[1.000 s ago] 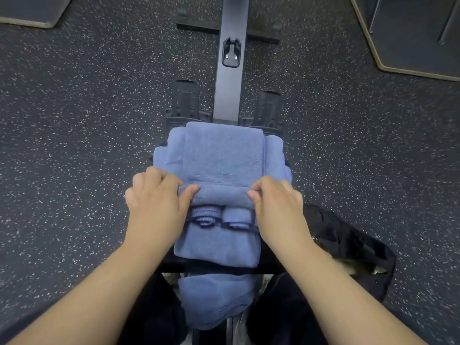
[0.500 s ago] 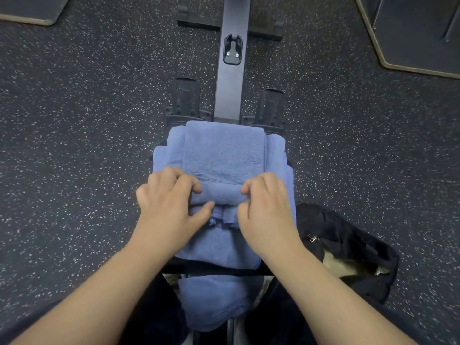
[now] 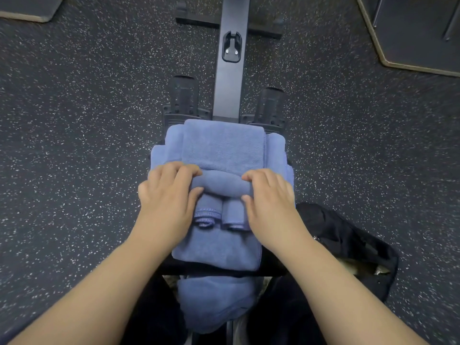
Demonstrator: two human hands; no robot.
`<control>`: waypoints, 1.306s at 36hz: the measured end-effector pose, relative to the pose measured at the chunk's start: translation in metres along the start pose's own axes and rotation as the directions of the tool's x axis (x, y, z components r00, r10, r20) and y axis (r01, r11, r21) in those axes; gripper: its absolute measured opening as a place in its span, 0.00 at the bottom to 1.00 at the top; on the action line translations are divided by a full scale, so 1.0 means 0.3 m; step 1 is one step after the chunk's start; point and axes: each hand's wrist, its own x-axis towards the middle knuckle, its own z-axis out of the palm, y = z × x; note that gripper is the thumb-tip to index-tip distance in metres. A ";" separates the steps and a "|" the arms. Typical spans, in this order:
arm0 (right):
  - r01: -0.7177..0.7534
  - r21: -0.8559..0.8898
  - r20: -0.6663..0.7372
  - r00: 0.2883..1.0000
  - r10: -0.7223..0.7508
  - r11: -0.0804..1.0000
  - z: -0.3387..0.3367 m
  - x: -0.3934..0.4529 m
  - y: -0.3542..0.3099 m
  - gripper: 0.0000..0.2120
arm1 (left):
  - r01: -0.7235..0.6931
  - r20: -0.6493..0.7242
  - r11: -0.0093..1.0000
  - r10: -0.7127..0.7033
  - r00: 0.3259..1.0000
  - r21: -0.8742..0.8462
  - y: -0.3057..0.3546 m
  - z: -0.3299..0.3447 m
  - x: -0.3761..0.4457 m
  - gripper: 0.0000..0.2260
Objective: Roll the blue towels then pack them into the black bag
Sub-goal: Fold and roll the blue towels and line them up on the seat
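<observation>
A: Why is the left hand (image 3: 167, 205) set on that end of the roll (image 3: 221, 186)?

B: It grips the roll's left end, fingers curled over the top and thumb tucked under the near side, so the coil stays tight as it turns away from the person.

A: And what lies between the hands?

B: The roll itself, sitting across a flat towel (image 3: 222, 145). Beyond the fingertips the unrolled length stretches ahead; nearer the wrists the two hemmed ends poke out from under the roll. More towels seem to be stacked below, though I can't count them.

A: The right hand (image 3: 270, 202)?

B: It mirrors the left, clamped round the right end, which keeps the roll square rather than coning.

A: Where's the bag (image 3: 348, 247)?

B: On the floor (image 3: 74, 145) just outside the right forearm, mouth open, probably parked there for a short drop-in once rolling ends.
</observation>
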 end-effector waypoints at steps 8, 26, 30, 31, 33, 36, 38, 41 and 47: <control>-0.036 -0.039 0.051 0.998 0.038 0.999 -0.043 0.036 -0.002 0.14 | 0.003 -0.031 0.998 -0.005 0.999 -0.058 -0.010 -0.005 0.036 0.12; -0.153 -0.157 0.011 0.988 0.157 0.976 -0.033 0.112 -0.010 0.11 | -0.022 -0.122 0.994 0.009 0.992 -0.105 0.038 -0.017 0.066 0.13; -0.177 -0.182 -0.037 0.984 0.173 0.967 -0.023 0.112 -0.010 0.11 | 0.010 -0.075 0.993 -0.018 0.997 -0.118 0.048 -0.010 0.061 0.13; -0.177 -0.177 -0.070 0.983 0.167 0.968 -0.018 0.109 -0.009 0.11 | 0.027 -0.066 0.993 -0.035 0.997 -0.119 0.050 -0.010 0.062 0.12; -0.166 -0.098 -0.181 0.972 0.147 0.981 -0.008 0.105 -0.011 0.07 | 0.043 -0.051 0.993 -0.050 0.997 -0.114 0.050 -0.009 0.062 0.07; -0.106 0.012 -0.359 0.928 0.103 0.994 0.002 0.104 -0.022 0.03 | 0.045 -0.030 0.992 -0.049 0.998 -0.116 0.051 -0.007 0.061 0.09; -0.067 0.028 -0.385 0.920 0.073 0.997 0.011 0.101 -0.038 0.07 | 0.049 -0.031 0.991 -0.053 0.998 -0.122 0.053 -0.005 0.062 0.11; -0.035 0.037 -0.373 0.927 0.046 0.999 0.028 0.092 -0.057 0.12 | 0.061 -0.043 0.990 -0.067 0.997 -0.127 0.055 0.000 0.063 0.13; -0.072 0.018 -0.340 0.938 0.074 0.997 0.051 0.092 -0.059 0.16 | 0.080 -0.059 0.989 -0.088 0.994 -0.122 0.062 0.012 0.068 0.19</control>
